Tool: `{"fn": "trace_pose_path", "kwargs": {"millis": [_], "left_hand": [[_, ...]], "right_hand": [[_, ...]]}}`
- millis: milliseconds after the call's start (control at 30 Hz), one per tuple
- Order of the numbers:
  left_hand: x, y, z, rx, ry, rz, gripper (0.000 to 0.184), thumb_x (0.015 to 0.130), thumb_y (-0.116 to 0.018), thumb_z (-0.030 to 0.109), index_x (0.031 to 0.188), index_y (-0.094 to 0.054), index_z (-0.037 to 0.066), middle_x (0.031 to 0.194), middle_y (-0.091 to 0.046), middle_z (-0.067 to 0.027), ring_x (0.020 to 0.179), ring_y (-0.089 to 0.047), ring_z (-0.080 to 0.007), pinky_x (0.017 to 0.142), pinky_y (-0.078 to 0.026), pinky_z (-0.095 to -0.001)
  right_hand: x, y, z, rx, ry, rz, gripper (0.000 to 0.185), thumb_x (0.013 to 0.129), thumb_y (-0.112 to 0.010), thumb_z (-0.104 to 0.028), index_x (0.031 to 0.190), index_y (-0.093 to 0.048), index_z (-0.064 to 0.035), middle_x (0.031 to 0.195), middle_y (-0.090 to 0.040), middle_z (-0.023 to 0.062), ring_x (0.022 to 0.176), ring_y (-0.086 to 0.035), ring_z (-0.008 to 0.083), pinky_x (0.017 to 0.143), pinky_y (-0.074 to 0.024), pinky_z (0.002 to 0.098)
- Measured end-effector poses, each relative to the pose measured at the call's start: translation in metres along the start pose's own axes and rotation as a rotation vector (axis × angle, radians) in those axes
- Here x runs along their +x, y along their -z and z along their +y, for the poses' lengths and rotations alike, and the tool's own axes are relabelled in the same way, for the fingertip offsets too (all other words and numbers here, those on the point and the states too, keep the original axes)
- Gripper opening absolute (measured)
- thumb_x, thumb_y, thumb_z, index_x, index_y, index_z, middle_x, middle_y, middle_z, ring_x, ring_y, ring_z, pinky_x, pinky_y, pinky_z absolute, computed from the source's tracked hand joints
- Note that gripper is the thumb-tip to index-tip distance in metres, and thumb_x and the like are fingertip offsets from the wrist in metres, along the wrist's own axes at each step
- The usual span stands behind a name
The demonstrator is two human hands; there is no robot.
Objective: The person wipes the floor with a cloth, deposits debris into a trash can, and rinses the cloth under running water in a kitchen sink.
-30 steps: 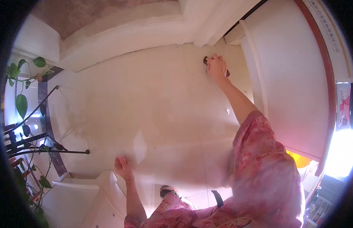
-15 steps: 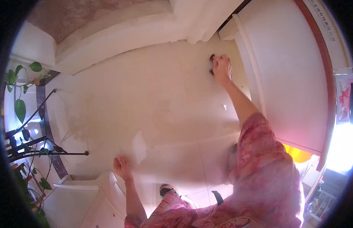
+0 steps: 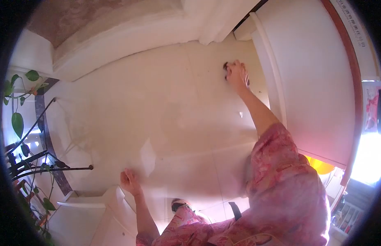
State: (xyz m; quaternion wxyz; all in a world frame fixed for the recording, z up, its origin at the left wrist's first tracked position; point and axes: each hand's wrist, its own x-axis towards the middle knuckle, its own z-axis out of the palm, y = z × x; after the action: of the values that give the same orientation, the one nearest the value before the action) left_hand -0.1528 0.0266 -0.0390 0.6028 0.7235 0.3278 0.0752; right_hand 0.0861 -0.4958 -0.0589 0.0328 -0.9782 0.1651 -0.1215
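Note:
My right hand (image 3: pixel 239 76) is low over the pale tiled floor (image 3: pixel 157 106), beside the white cabinet side. Its fingers are curled around a small dark thing (image 3: pixel 225 66) that touches or nearly touches the floor. The hand covers most of that thing, so its kind does not show. My left hand (image 3: pixel 130 182) hangs closed in a loose fist above the floor at lower left, near a white furniture corner, and nothing shows in it.
A white cabinet panel (image 3: pixel 313 78) stands at right, with a yellow thing (image 3: pixel 320 165) below it. A pale curved base (image 3: pixel 129 45) runs along the top. Plant leaves (image 3: pixel 17 125) and a dark metal stand (image 3: pixel 71 167) are at left. A small white bit (image 3: pixel 241 115) lies on the floor.
My right hand, with the dark thing, has shifted slightly left in view. My left hand stays closed in nearly the same place. The view has tilted a little.

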Motion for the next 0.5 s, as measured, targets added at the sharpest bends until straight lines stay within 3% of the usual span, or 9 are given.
{"fn": "trace_pose_path", "kwargs": {"millis": [33, 100, 133, 200, 300, 400, 467, 500], "left_hand": [[-0.001, 0.000, 0.002, 0.041, -0.006, -0.006, 0.041, 0.093, -0.054, 0.029, 0.061, -0.036, 0.011, 0.057, -0.035, 0.0056, 0.051, -0.033, -0.0037, 0.043, -0.028, -0.0206], [0.001, 0.002, 0.003, 0.082, -0.013, -0.009, 0.040, 0.093, -0.054, 0.028, 0.061, -0.036, 0.011, 0.058, -0.035, 0.0058, 0.052, -0.033, -0.0037, 0.043, -0.027, -0.0206], [0.002, 0.004, 0.000, 0.060, -0.027, -0.039, 0.040, 0.093, -0.055, 0.026, 0.061, -0.036, 0.011, 0.058, -0.035, 0.0059, 0.053, -0.033, -0.0037, 0.044, -0.027, -0.0209], [0.000, 0.009, -0.007, 0.055, -0.034, -0.061, 0.039, 0.093, -0.055, 0.025, 0.061, -0.036, 0.012, 0.058, -0.035, 0.0060, 0.054, -0.033, -0.0037, 0.045, -0.026, -0.0212], [0.005, 0.003, -0.009, -0.024, -0.043, -0.054, 0.039, 0.093, -0.054, 0.024, 0.061, -0.037, 0.011, 0.058, -0.035, 0.0059, 0.054, -0.032, -0.0041, 0.046, -0.026, -0.0226], [0.003, 0.000, -0.002, 0.059, -0.003, -0.015, 0.039, 0.093, -0.053, 0.025, 0.061, -0.037, 0.009, 0.058, -0.034, 0.0056, 0.055, -0.032, -0.0049, 0.046, -0.026, -0.0233], [0.005, 0.007, -0.014, 0.070, -0.108, -0.062, 0.039, 0.093, -0.054, 0.025, 0.061, -0.038, 0.010, 0.058, -0.034, 0.0059, 0.054, -0.032, -0.0050, 0.046, -0.025, -0.0235], [0.005, 0.008, -0.014, 0.067, -0.106, -0.059, 0.039, 0.093, -0.054, 0.025, 0.061, -0.038, 0.010, 0.058, -0.034, 0.0059, 0.054, -0.032, -0.0050, 0.046, -0.025, -0.0235]], "right_hand": [[-0.004, 0.012, 0.003, 0.000, 0.001, 0.003, 0.016, 0.080, -0.058, -0.013, 0.092, -0.068, -0.0123, 0.091, -0.057, 0.0115, 0.085, -0.055, 0.0311, 0.073, -0.0481, 0.0417], [-0.007, 0.033, 0.014, 0.385, 0.188, -0.194, 0.018, 0.080, -0.059, -0.015, 0.095, -0.069, -0.0124, 0.090, -0.059, 0.0129, 0.083, -0.058, 0.0309, 0.073, -0.0479, 0.0399], [0.001, 0.024, 0.026, 0.388, 0.196, -0.198, 0.018, 0.080, -0.059, -0.015, 0.095, -0.069, -0.0124, 0.090, -0.059, 0.0129, 0.083, -0.058, 0.0309, 0.073, -0.0479, 0.0399], [0.018, -0.002, 0.041, 0.430, -0.210, 0.130, 0.020, 0.080, -0.059, -0.017, 0.096, -0.069, -0.0117, 0.088, -0.060, 0.0143, 0.079, -0.059, 0.0305, 0.073, -0.0476, 0.0383], [0.027, -0.001, 0.016, 0.227, -0.201, 0.229, 0.015, 0.080, -0.058, -0.016, 0.090, -0.066, -0.0080, 0.083, -0.058, 0.0146, 0.086, -0.053, 0.0335, 0.080, -0.0409, 0.0416], [0.016, -0.013, -0.069, 0.252, 0.204, 0.386, 0.008, 0.078, -0.056, -0.012, 0.081, -0.063, -0.0083, 0.083, -0.056, 0.0139, 0.084, -0.052, 0.0326, 0.075, -0.0413, 0.0431], [-0.020, -0.004, -0.128, 0.437, 0.391, 0.119, 0.012, 0.077, -0.054, -0.010, 0.085, -0.064, -0.0100, 0.089, -0.056, 0.0121, 0.087, -0.053, 0.0311, 0.076, -0.0431, 0.0424], [-0.048, 0.006, -0.150, 0.303, 0.504, -0.054, 0.017, 0.078, -0.053, -0.010, 0.092, -0.064, -0.0118, 0.094, -0.057, 0.0105, 0.091, -0.054, 0.0293, 0.077, -0.0434, 0.0438]]}}
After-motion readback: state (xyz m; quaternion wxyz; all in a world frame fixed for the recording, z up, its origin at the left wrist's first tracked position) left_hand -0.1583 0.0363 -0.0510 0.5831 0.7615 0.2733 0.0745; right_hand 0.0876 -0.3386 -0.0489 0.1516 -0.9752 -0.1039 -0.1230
